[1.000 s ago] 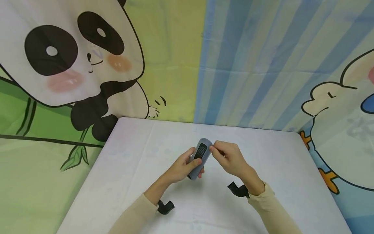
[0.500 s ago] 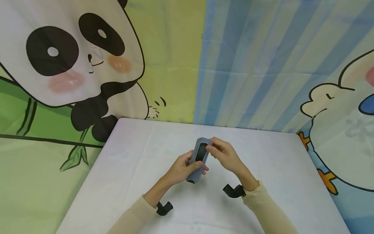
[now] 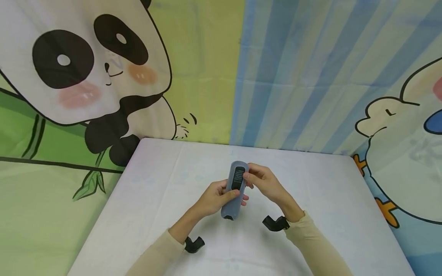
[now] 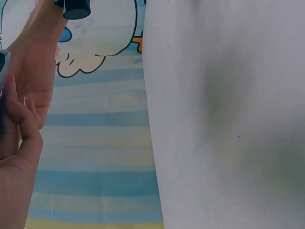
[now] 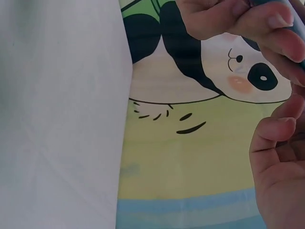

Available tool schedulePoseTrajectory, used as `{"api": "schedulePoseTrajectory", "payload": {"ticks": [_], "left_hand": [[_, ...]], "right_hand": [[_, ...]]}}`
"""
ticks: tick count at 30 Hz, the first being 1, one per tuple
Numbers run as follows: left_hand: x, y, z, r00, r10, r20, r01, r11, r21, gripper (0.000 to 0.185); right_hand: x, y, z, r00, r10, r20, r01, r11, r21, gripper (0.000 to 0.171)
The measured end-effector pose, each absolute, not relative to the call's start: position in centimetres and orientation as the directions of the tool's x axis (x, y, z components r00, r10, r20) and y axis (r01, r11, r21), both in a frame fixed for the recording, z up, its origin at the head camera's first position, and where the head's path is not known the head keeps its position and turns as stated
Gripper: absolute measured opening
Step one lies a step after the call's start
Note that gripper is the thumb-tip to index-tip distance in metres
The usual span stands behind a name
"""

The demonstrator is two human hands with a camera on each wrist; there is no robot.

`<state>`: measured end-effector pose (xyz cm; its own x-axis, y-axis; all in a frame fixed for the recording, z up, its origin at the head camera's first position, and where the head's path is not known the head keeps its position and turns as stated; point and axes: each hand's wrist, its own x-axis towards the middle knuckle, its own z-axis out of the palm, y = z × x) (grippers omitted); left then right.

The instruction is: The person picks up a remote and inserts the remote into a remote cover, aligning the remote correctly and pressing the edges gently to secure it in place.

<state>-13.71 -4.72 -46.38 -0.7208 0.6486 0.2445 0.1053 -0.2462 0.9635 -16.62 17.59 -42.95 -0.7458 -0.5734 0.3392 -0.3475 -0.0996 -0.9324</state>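
Hands meet above the middle of a white cloth-covered counter [image 3: 155,214], both working on one thing: a slim grey-blue remote-shaped device in a soft rubbery sleeve [image 3: 235,191], with a black rectangular panel on its upper face. The device is held off the counter, tilted slightly, its rounded top end pointing away from the person and its lower end showing a small dark patch.

The left hand [image 3: 215,199] grips the lower half of the device from its left side, fingers curled round the back and the thumb laid across the front. In the left wrist view only the edge of that hand [image 4: 16,157] shows, with the other hand close beyond it. The right hand [image 3: 264,183] comes in from the device's right side and pinches its upper part, fingertips [image 3: 246,175] bent in against the edge of the black panel. In the right wrist view the curled fingers of the right hand [image 5: 279,157] sit just below the left hand's fingers, which are wrapped on the dark device at the top edge.

Both arms wear pale beige sleeves, and a black wrist mount [image 3: 274,223] sits at the right cuff, another [image 3: 194,244] at the left. Behind the counter, beyond the hands, hangs a cartoon backdrop with a panda [image 3: 86,73] to the left and blue stripes to the right.
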Motion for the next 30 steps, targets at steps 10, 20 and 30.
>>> {"api": "schedulePoseTrajectory", "payload": {"ticks": [10, 20, 30], "left_hand": [[-13.8, -5.0, -46.7, -0.788, 0.585, 0.193, 0.194, -0.061, 0.979, 0.041], [-13.8, -5.6, -46.6, -0.925, 0.347, 0.152, 0.165, 0.008, 0.986, 0.051], [-14.2, -4.8, -46.1, -0.873, 0.461, -0.158, -0.297, -0.245, 0.923, 0.061]], "right_hand": [[-16.5, 17.9, -43.2, -0.761, -0.548, 0.347, -0.355, -0.096, -0.930, 0.016], [-16.7, 18.7, -42.7, -0.776, -0.510, 0.371, -0.406, -0.045, -0.913, 0.009], [-15.6, 18.4, -42.7, -0.745, -0.496, 0.445, -0.561, 0.107, -0.821, 0.031]]}}
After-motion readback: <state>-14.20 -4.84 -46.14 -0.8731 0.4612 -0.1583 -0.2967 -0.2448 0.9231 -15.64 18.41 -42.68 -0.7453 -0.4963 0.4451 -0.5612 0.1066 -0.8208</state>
